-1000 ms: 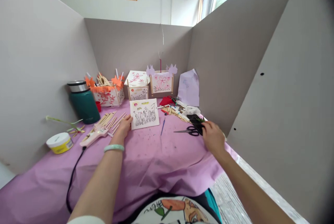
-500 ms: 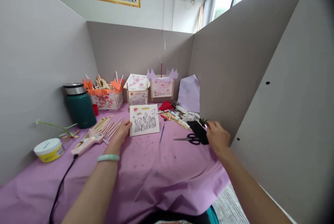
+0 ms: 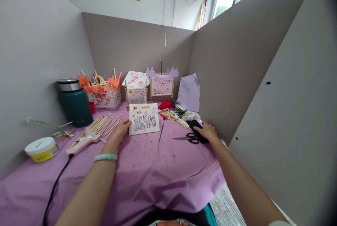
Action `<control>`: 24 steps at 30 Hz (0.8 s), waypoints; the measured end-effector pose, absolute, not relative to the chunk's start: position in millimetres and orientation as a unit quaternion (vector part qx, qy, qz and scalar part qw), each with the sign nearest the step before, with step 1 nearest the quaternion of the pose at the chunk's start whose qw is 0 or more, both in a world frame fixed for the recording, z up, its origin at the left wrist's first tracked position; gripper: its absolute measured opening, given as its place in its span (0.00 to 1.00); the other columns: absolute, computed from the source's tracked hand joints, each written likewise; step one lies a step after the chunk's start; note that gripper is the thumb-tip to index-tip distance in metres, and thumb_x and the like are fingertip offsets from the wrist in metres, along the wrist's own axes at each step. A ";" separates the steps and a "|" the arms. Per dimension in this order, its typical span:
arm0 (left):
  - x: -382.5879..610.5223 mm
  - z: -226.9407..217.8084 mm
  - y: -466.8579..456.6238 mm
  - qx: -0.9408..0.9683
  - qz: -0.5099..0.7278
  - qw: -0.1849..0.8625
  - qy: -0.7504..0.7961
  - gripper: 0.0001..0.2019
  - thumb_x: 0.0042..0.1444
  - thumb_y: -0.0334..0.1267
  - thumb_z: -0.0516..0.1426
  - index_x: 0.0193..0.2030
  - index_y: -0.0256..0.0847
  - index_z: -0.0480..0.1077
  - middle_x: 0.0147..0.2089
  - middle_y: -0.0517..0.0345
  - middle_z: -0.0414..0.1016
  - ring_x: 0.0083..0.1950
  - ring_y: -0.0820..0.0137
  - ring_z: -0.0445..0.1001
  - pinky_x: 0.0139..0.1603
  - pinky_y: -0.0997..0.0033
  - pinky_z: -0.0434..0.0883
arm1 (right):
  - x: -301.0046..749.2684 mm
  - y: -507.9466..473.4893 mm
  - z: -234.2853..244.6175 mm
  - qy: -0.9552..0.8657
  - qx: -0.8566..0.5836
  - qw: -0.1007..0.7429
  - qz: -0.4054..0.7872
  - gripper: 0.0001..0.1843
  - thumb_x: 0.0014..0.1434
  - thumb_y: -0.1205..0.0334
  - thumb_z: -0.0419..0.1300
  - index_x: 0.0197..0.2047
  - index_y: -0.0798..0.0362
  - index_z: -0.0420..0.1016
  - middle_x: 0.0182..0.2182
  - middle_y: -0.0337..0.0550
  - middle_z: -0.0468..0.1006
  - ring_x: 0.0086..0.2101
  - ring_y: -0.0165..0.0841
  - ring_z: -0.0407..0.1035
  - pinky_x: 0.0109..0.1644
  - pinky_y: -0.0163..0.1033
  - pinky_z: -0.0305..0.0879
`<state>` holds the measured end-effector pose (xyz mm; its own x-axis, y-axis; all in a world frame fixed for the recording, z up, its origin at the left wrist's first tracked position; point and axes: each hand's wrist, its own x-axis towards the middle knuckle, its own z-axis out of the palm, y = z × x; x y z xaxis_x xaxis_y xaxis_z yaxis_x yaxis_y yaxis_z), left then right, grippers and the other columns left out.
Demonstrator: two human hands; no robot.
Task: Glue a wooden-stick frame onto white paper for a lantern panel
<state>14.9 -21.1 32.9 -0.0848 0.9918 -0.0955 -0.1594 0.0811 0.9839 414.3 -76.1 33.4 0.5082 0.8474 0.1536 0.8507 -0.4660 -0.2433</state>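
My left hand (image 3: 119, 132) lies flat on the purple cloth (image 3: 147, 173), fingers stretched out and touching the left edge of a white drawn card (image 3: 144, 118). A pale green bangle (image 3: 104, 157) is on that wrist. My right hand (image 3: 207, 132) rests on a flat black object (image 3: 195, 125) at the right of the table, fingers lying over it. Black-handled scissors (image 3: 187, 138) lie just left of that hand. A thin blue brush (image 3: 160, 132) lies between the card and the scissors.
A pink glue gun (image 3: 83, 140) with a black cord (image 3: 52, 192), wooden sticks (image 3: 105, 122), a green flask (image 3: 73, 102) and a white-lidded yellow tub (image 3: 40, 148) sit at the left. Paper lantern boxes (image 3: 137, 89) stand at the back. Grey partition walls enclose the table.
My right hand has moved left and down onto the black object. The left hand stays at the card's edge. The camera has shifted slightly.
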 end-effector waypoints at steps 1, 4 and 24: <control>15.1 33.7 -22.2 0.413 0.536 0.537 0.504 0.16 0.58 0.25 0.52 0.51 0.35 0.73 0.35 0.48 0.81 0.29 0.66 0.79 0.30 0.70 0.76 | 417.4 -75.9 28.5 -0.491 -0.860 0.138 0.014 0.37 0.52 0.38 0.58 0.57 0.57 0.68 0.49 0.61 0.73 0.50 0.52 0.68 0.47 0.50 0.65; 15.2 34.7 -23.5 0.414 0.535 0.536 0.505 0.16 0.57 0.25 0.53 0.51 0.35 0.73 0.35 0.48 0.81 0.29 0.65 0.79 0.30 0.70 0.76 | 423.0 -69.1 22.0 -0.484 -0.864 0.128 0.044 0.38 0.50 0.37 0.58 0.56 0.57 0.68 0.50 0.60 0.73 0.50 0.53 0.67 0.47 0.50 0.65; 14.5 29.9 -17.4 0.419 0.537 0.526 0.509 0.15 0.58 0.25 0.52 0.50 0.34 0.73 0.35 0.48 0.81 0.28 0.67 0.79 0.30 0.71 0.76 | 421.3 -58.1 17.8 -0.490 -0.860 0.140 0.029 0.42 0.44 0.38 0.63 0.54 0.62 0.68 0.51 0.63 0.72 0.53 0.54 0.64 0.51 0.50 0.63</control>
<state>14.5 -17.4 29.9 -0.0949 0.9918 -0.0858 -0.1380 0.0723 0.9878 421.3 -58.1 17.8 0.5175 0.8513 0.0868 0.8349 -0.4802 -0.2689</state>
